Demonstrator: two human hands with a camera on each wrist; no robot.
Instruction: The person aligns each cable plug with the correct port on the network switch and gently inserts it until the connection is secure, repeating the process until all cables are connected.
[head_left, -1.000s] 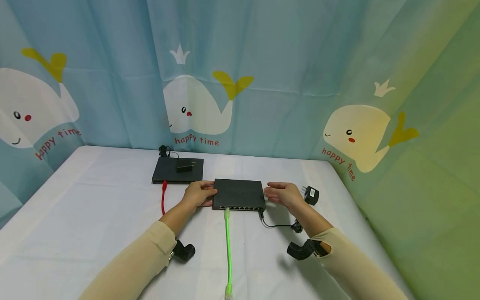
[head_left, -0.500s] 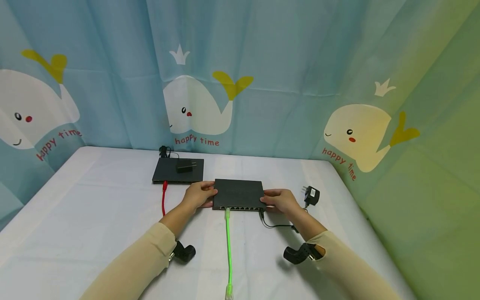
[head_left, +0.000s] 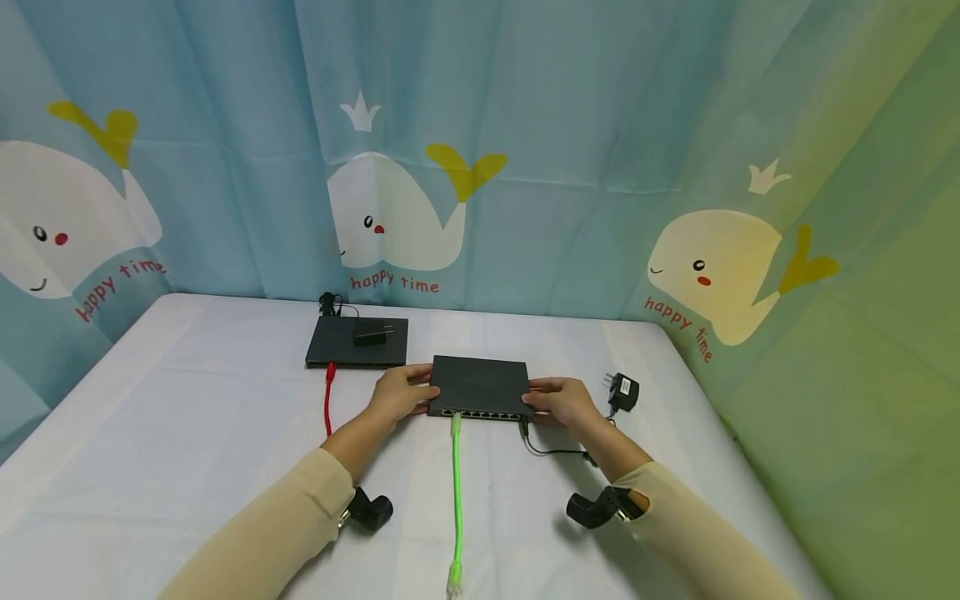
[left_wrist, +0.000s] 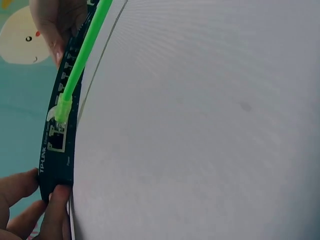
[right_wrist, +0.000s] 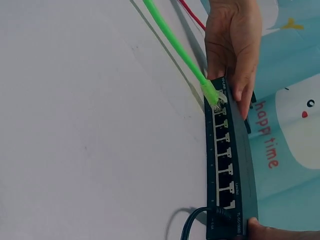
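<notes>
A black TP-LINK network switch [head_left: 480, 383] is held level between both hands, with its row of ports facing me. My left hand [head_left: 397, 395] grips its left end, thumb on top. At the right end, my right hand [head_left: 564, 402] grips it with the thumb on the top edge. A bright green Ethernet cable [head_left: 457, 500] is plugged in near the left of the port row, and its other plug lies toward me. In the right wrist view, a black power cord [right_wrist: 192, 220] enters the switch beside the ports. Fingers beneath the switch are partly hidden.
Behind and left lies a second black switch [head_left: 330, 340] with a black power adapter [head_left: 369, 335] on top and a red Ethernet cable [head_left: 327, 400] plugged in. Another power adapter [head_left: 623, 392] sits right of my right hand. A whale-print curtain [head_left: 570, 125] stands behind the white table [head_left: 187, 433].
My right hand has come in from the right and taken hold of the switch's right end. The switch has shifted slightly up and right, and the green cable's free end has moved a little.
</notes>
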